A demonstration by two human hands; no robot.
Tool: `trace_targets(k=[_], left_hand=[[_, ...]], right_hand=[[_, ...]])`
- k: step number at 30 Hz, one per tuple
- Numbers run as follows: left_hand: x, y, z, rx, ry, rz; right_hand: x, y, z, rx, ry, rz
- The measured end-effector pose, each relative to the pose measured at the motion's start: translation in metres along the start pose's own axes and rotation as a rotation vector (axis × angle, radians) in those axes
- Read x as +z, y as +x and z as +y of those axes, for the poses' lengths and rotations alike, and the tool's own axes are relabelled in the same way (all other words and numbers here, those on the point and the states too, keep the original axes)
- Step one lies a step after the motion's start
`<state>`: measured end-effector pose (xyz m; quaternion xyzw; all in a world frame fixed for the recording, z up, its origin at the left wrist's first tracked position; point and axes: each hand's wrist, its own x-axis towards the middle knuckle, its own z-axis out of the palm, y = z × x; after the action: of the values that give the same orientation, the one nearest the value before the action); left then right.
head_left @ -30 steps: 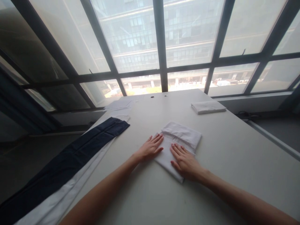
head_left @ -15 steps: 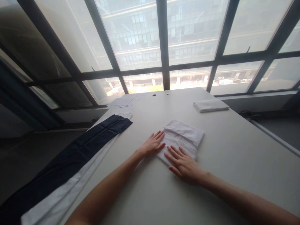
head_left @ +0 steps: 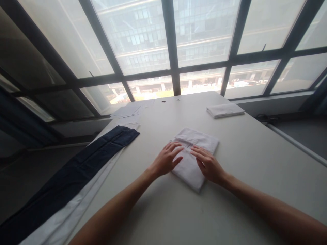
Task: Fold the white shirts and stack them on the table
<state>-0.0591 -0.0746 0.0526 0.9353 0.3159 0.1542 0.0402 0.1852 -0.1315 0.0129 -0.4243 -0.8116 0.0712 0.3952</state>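
Observation:
A folded white cloth (head_left: pixel 195 151) lies in the middle of the pale table (head_left: pixel 250 160). My left hand (head_left: pixel 166 159) rests on its left edge, fingers stretched out and slightly spread. On the cloth's near right part lies my right hand (head_left: pixel 209 165), its fingers extended and pointing towards the left hand. Neither hand holds anything; both press flat on the fabric.
A second folded white cloth (head_left: pixel 224 110) sits at the far right of the table. Long navy fabric (head_left: pixel 76 170) over a white strip (head_left: pixel 84 200) lies along the left edge. More white pieces (head_left: pixel 127 112) lie at the far left corner. Large windows stand behind.
Both hands have slid up the cloth towards its middle. The right hand moved from the near corner to the centre, uncovering the near corner.

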Motion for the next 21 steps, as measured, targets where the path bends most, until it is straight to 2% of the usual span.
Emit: trace_targets(k=[5, 7, 9, 11, 14, 17, 21], left_hand=[[0.002, -0.008, 0.057, 0.312, -0.226, -0.18], [0.007, -0.012, 0.068, 0.351, -0.226, -0.201], [0.01, -0.014, 0.071, 0.367, -0.226, -0.19], [0.011, -0.014, 0.07, 0.36, -0.237, -0.159], [0.013, -0.013, 0.065, 0.291, -0.205, -0.144], [0.019, -0.015, 0.06, 0.255, -0.136, -0.231], [0.021, -0.016, 0.061, 0.237, -0.125, -0.302]], right_hand=[[0.004, 0.0, 0.008, -0.105, -0.004, -0.058], [0.002, 0.001, 0.009, -0.14, -0.029, -0.072], [-0.005, 0.004, 0.012, -0.141, -0.049, 0.016], [-0.016, 0.01, 0.02, -0.064, -0.074, 0.186], [-0.035, 0.019, 0.048, 0.154, -0.128, 0.375], [-0.045, 0.022, 0.086, 0.385, -0.165, 0.415], [-0.044, 0.017, 0.121, 0.58, -0.234, 0.351]])
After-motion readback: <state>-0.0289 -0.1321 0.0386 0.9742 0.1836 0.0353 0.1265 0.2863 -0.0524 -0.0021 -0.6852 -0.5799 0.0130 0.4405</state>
